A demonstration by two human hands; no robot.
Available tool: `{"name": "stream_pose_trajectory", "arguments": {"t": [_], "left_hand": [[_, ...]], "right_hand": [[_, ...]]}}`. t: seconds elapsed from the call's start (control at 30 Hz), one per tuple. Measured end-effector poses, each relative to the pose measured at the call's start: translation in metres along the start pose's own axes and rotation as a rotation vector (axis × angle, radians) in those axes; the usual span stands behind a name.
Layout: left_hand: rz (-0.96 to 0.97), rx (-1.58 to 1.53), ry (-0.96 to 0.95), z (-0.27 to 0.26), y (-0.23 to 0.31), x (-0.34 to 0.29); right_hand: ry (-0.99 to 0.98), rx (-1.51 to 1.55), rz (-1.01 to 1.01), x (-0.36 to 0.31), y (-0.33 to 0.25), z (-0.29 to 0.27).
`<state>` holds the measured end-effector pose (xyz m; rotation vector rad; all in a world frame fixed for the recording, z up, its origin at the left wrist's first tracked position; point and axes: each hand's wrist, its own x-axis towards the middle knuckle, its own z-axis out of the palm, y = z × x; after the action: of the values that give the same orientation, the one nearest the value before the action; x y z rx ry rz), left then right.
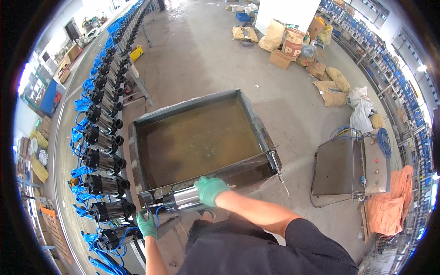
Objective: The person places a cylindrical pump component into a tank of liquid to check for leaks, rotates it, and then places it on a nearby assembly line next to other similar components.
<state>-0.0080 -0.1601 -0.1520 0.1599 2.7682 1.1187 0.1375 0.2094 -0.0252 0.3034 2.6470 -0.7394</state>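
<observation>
A silver, cylinder-shaped submersible pump (185, 198) with a black end lies on its side along the near edge of a metal water tank (134, 151). My right hand (211, 190), in a green glove, is closed over the pump's right end. By its black left end is my left hand (146, 224), also gloved in green, with its fingers closed around something small that I cannot make out. A thin blue cable (158, 215) loops between that hand and the pump. Brownish water (197, 142) fills the tank.
At my left, a long row of similar pumps (103, 160) with blue cable coils lies on a bench (66, 183). A metal control box (339, 165) stands on the floor at the right, near an orange cloth (389, 201). Sacks (330, 91) and cartons lie farther back.
</observation>
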Motion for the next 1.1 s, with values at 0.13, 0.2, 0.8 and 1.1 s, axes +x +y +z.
{"name": "stream_pose_trajectory", "arguments": {"t": [0.13, 0.2, 0.8, 1.1], "left_hand": [[0.092, -0.069, -0.080, -0.009, 0.013, 0.003], [0.289, -0.113, -0.114, -0.014, 0.021, 0.004], [0.422, 0.203, -0.513, -0.065, 0.140, 0.002], [0.515, 0.360, 0.000, 0.058, 0.134, 0.097]], "right_hand": [[-0.054, 0.034, -0.042, -0.006, 0.019, -0.023], [-0.013, 0.089, 0.014, -0.023, 0.035, -0.043], [0.264, -0.192, 0.339, 0.016, 0.121, -0.146], [0.033, -0.312, 0.381, 0.115, 0.110, -0.089]]}}
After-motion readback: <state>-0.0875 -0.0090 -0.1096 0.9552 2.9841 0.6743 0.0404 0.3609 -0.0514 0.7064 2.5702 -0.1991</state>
